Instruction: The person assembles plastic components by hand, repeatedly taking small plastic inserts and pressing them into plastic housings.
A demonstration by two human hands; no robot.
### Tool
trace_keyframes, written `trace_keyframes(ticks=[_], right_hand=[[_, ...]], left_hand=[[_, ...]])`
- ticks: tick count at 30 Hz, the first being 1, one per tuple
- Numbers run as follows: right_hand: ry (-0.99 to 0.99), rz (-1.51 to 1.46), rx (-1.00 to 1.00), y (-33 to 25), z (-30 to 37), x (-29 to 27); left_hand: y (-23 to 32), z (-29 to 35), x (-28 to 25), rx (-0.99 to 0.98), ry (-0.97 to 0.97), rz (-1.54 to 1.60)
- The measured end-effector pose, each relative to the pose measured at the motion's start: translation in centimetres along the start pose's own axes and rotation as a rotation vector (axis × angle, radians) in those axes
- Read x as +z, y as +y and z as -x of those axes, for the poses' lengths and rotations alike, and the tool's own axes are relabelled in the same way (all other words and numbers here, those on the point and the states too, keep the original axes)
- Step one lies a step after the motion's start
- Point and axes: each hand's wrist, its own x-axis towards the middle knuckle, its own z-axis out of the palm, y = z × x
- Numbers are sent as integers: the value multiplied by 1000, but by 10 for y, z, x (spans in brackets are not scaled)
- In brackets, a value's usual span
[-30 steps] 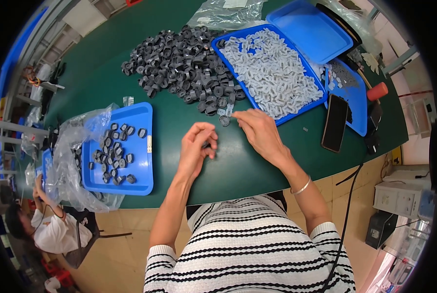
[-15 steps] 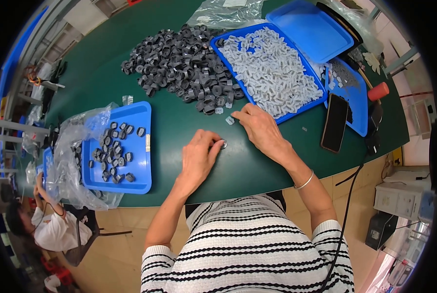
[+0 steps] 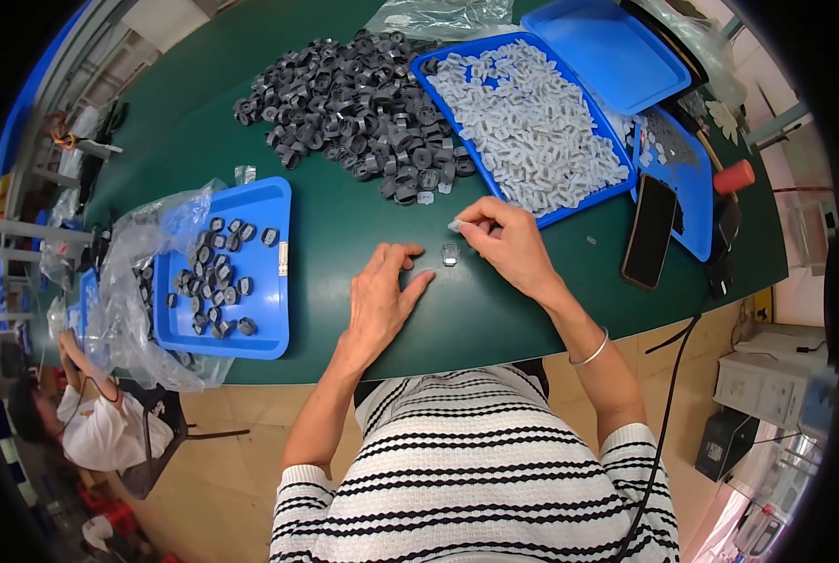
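On the green table, between my two hands, rests a small dark grey plastic housing (image 3: 450,254) with something pale in it. My left hand (image 3: 382,296) is beside it with thumb and fingers apart, holding nothing. Just above and to the right, my right hand (image 3: 508,246) pinches a small translucent white plastic piece (image 3: 456,225) between thumb and fingertips. Two flat clear pieces (image 3: 426,198) lie at the near edge of a big heap of dark grey plastic housings (image 3: 354,113). A blue tray (image 3: 593,205) full of translucent white pieces (image 3: 532,131) stands beyond my right hand.
At left, a blue tray (image 3: 267,324) holds several dark housings, with a clear plastic bag (image 3: 124,305) along it. To the right are a phone (image 3: 648,233), another blue tray (image 3: 703,225), a blue lid-like tray (image 3: 617,56) and a red cylinder (image 3: 734,177). A seated person (image 3: 110,422) works at far left.
My left hand has let go of the dark housing, which now lies on the table. My right hand has taken hold of a translucent white piece. The view has shifted slightly.
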Motion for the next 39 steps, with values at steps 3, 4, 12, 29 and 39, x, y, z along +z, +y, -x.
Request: trace_keyframes(ticks=[3,4,12,29,39], right_hand=[[30,-383,252,5,16,4],[78,-488,254,5,20,7],[124,-578,270,11,31,7],[-32,-449,364,-5,35,13],[-53,-388,367,-21,33,8]], left_hand=[[10,-2,5,4,1,-72],[13,-3,9,42,25,-157],[7,-13,29,151,63,-73],[15,2,7,-415,-173,981],[16,7,11,-339,-131,907]])
